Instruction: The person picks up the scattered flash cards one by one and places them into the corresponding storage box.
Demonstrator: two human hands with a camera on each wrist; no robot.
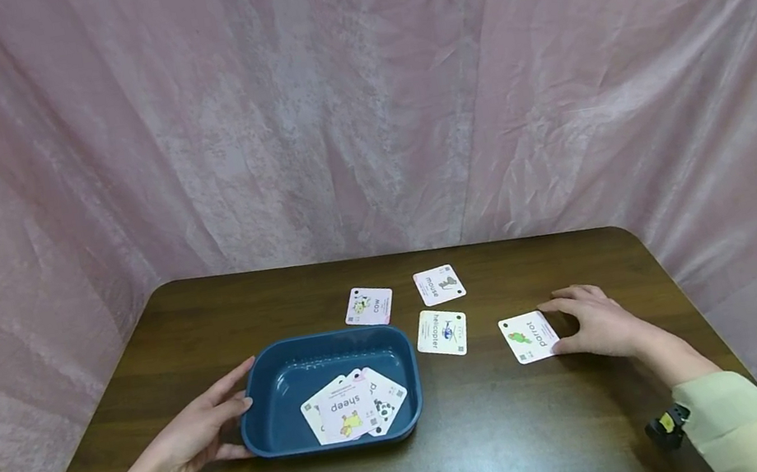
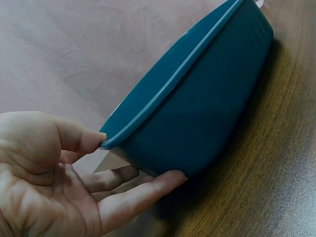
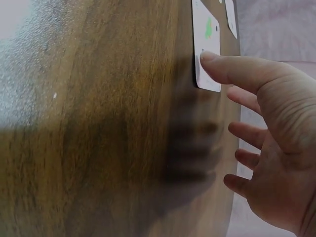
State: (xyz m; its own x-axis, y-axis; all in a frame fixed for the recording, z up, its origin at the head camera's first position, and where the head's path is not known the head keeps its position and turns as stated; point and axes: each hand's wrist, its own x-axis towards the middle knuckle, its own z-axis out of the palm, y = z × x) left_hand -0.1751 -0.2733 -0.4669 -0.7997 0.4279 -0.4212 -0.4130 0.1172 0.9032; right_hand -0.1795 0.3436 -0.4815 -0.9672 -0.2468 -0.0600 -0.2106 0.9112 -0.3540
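A dark blue plastic basin [image 1: 321, 342] sits left of centre, several picture cards lying inside it with a sheep card [image 1: 349, 408] uppermost. My left hand [image 1: 202, 428] holds the basin's left end. In the left wrist view its thumb [image 2: 91, 142] is at the rim and its fingers lie along the outer wall. Off to the right, my right hand [image 1: 598, 323] is at the right edge of a parrot card [image 1: 527, 338]. The right thumb [image 3: 229, 69] overlaps this card in the right wrist view; the other fingers are spread beside it.
Between basin and right hand lies a helicopter card [image 1: 442, 333]. Farther back are a cow card [image 1: 369, 306] and a mouse card [image 1: 439, 285]. The brown wooden table [image 1: 519, 446] has a pink curtain [image 1: 342, 108] hanging behind it.
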